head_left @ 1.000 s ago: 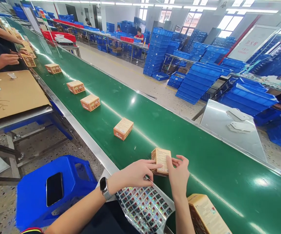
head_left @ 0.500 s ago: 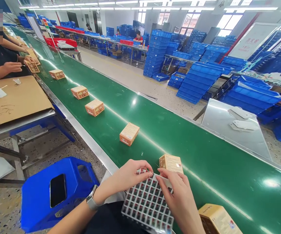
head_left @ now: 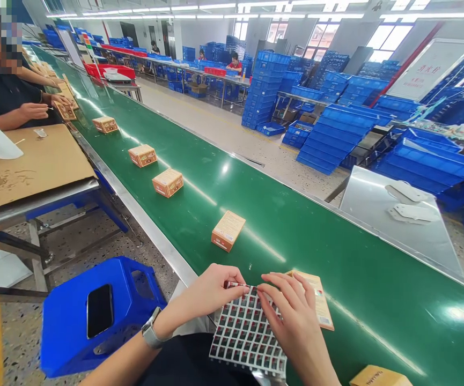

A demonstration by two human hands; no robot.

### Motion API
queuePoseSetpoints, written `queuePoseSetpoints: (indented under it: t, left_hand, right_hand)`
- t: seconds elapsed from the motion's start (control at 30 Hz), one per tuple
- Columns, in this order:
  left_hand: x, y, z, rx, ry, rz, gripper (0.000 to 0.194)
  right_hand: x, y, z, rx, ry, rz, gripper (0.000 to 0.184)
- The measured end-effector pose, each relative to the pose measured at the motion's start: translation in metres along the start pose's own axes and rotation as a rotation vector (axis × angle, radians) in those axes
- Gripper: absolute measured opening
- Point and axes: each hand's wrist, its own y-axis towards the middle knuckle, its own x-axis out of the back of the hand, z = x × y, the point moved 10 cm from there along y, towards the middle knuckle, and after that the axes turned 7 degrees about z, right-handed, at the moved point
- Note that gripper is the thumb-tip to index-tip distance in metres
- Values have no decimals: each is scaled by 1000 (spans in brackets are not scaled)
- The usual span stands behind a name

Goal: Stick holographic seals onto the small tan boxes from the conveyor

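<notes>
A sheet of small square stickers (head_left: 248, 332) rests on my lap at the near edge of the green conveyor belt (head_left: 296, 236). My left hand (head_left: 210, 292) pinches the sheet's top edge, fingers curled. My right hand (head_left: 290, 316) has its fingertips closed at the same top edge, partly covering a tan box (head_left: 316, 297) that lies flat on the belt just behind. Another tan box (head_left: 227, 230) lies further up the belt. The corner of a third box (head_left: 380, 375) shows at the bottom right.
More small boxes (head_left: 168, 182) are spaced along the belt toward a seated person (head_left: 10, 102) at a cardboard-topped table (head_left: 26, 161). A blue stool (head_left: 90, 316) with a phone (head_left: 100, 310) on it stands at my left. Blue crates (head_left: 328, 134) are stacked across the aisle.
Both hands left the tan box and moved onto the sticker sheet, which was lifted up. The box now lies flat and the boxes have travelled along the belt.
</notes>
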Motion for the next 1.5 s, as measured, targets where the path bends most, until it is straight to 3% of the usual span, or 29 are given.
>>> queuePoseSetpoints:
  t: [0.13,0.27,0.4,0.53,0.73,0.87,1.1,1.33,1.5]
  left_hand:
    - [10,4,8,-9,42,-68,22]
    - [37,11,12,-142,240,-226,11]
    - [35,24,30,-174,295,-116,12]
    - [14,22,23,-296,306,-35,7]
    - [-9,18,14,-338,398,-4,8]
    - [-16,20,10,-369,416,26,10]
    - [-31,21,7,-389,370,56,11]
    - [-43,21,-3,-402,428,113,9]
    - [-52,18,-12,-419,394,149,7]
  right_hand:
    - [-10,-1,-14,-107,249,53,7]
    - [-29,-6,-68,-513,673,55,18]
    - [-53,-4,-115,-832,1069,-121,33]
    - [-78,16,-134,-884,1248,-237,40]
    - [-119,24,-145,-934,1287,-253,43]
    - [-130,19,-146,-956,1264,-233,44]
    - [-116,7,-150,-961,1122,-240,42]
    - [-93,-4,-149,-932,828,-246,35]
    - [-76,-9,-163,-930,658,-241,42]
